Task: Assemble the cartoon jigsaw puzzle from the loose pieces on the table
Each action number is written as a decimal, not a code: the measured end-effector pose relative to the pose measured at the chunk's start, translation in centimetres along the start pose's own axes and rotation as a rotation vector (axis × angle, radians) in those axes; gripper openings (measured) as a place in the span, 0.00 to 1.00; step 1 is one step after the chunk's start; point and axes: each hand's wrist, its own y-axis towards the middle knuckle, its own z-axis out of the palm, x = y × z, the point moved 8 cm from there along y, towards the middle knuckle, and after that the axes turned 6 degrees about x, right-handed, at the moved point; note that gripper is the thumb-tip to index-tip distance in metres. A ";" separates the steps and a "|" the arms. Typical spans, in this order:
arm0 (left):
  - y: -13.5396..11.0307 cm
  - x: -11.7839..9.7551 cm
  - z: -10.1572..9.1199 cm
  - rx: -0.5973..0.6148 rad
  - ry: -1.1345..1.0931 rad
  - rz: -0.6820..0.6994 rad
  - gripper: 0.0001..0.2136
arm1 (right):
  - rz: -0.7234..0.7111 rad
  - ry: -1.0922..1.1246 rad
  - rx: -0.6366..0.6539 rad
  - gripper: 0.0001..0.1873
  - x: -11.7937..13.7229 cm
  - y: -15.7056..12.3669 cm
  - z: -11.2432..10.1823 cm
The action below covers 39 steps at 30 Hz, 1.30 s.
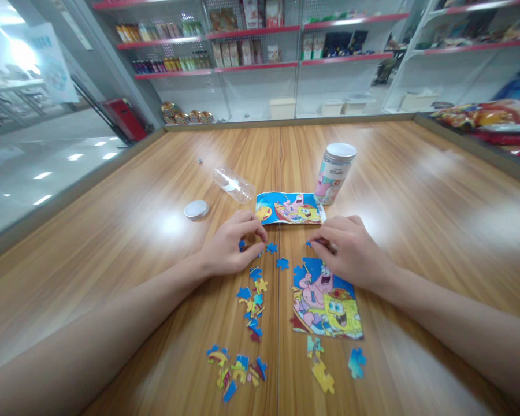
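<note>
My right hand (pixel 353 248) is closed in a pinch at a small blue puzzle piece (pixel 308 244), just above the upper edge of a partly joined SpongeBob puzzle (pixel 327 300). Across the table seam, my left hand (pixel 236 242) has its thumb and forefinger nearly together over some blue pieces. Whatever lies between those fingertips is hidden. Two loose blue pieces, one by the left fingertips (pixel 271 248) and one lower (pixel 282 263), lie between the hands. Behind them rests the creased picture sheet (pixel 290 209) with the same cartoon figures.
Loose pieces form a column (pixel 255 306) and a lower cluster (pixel 238 370); yellow (pixel 323 377) and blue (pixel 357 363) ones lie below the puzzle. A lidded can (pixel 335 173) stands behind, near a tipped clear jar (pixel 234 185) and a silver lid (pixel 196 209). Shelves line the back.
</note>
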 end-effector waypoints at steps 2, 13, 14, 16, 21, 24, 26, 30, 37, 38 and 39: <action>-0.1 -1.0 0.3 0.031 0.048 0.079 0.10 | -0.002 0.001 0.002 0.06 0.0 0.0 0.1; -0.2 -4.2 2.4 0.146 0.136 0.145 0.11 | -0.166 0.128 0.079 0.04 2.4 -0.3 -0.6; -0.3 -4.3 2.5 0.153 0.138 0.151 0.11 | -0.188 0.138 0.111 0.06 2.7 -0.4 -0.5; -0.3 -4.4 2.6 0.160 0.135 0.148 0.10 | -0.187 0.134 0.180 0.08 2.9 -0.5 -0.1; 0.0 -3.7 2.8 0.172 0.095 0.067 0.06 | -0.144 0.138 0.250 0.10 2.9 -0.4 0.5; 0.0 -3.8 2.8 0.144 0.084 0.073 0.04 | -0.141 0.144 0.255 0.10 3.0 -0.3 0.5; 0.0 -3.8 2.7 0.100 0.060 0.089 0.03 | -0.135 0.147 0.255 0.10 3.0 -0.3 0.4; 0.0 -3.0 2.1 -0.014 -0.013 0.036 0.03 | -0.123 0.153 0.261 0.11 2.9 -0.4 0.6; -0.2 -2.4 1.9 -0.101 -0.092 -0.056 0.03 | -0.096 0.162 0.256 0.10 2.7 -0.2 0.8; -0.2 -2.5 1.9 -0.102 -0.092 -0.056 0.03 | -0.094 0.162 0.255 0.10 2.7 -0.2 0.8; -0.2 -2.6 2.0 -0.100 -0.091 -0.053 0.04 | -0.093 0.162 0.254 0.10 2.7 -0.2 0.8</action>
